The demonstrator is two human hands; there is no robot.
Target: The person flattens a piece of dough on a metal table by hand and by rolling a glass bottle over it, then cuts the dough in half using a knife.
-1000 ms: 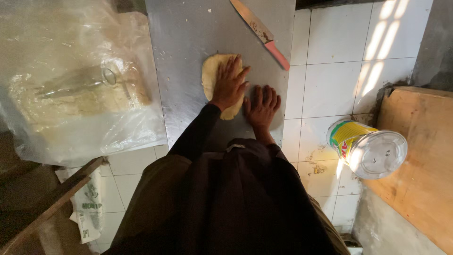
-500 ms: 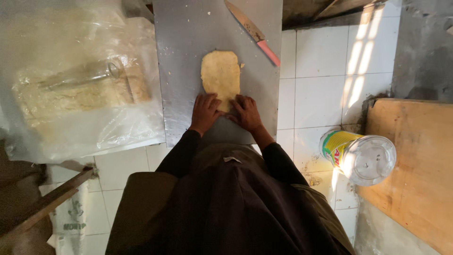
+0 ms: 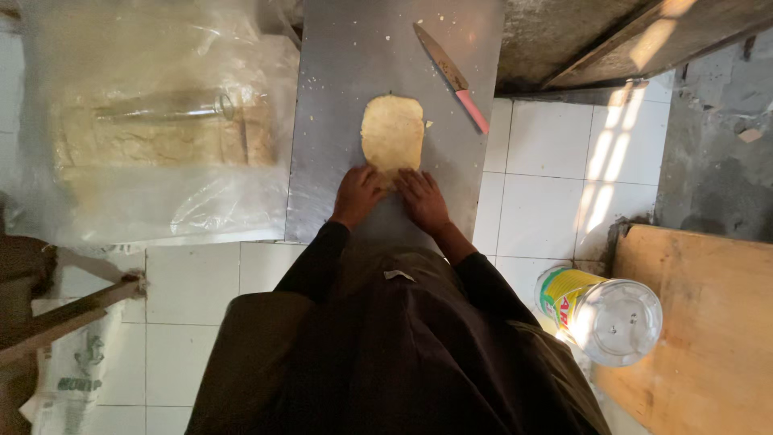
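Seen from above, a person in dark sleeves leans over a grey metal worktop (image 3: 338,161); their body fills the lower middle of the view and hides the worktop's near edge. A plastic jar (image 3: 600,310) with a clear lid and yellow label is partly cut by their right side. At the left, clear plastic sheeting (image 3: 153,129) covers pale blocks and a glass bottle, whose shapes are hard to make out through the film.

A flattened, roughly rectangular piece of yellow dough (image 3: 392,133) lies in the middle of the worktop. Both hands rest flat at its near end: the left hand (image 3: 357,193) and the right hand (image 3: 422,200) lie side by side, fingers extended and close together, fingertips touching the dough's near edge. Neither grip closes around anything; the palms face down. A knife (image 3: 451,76) with a pink handle lies apart on the worktop, beyond and to the right of the dough.
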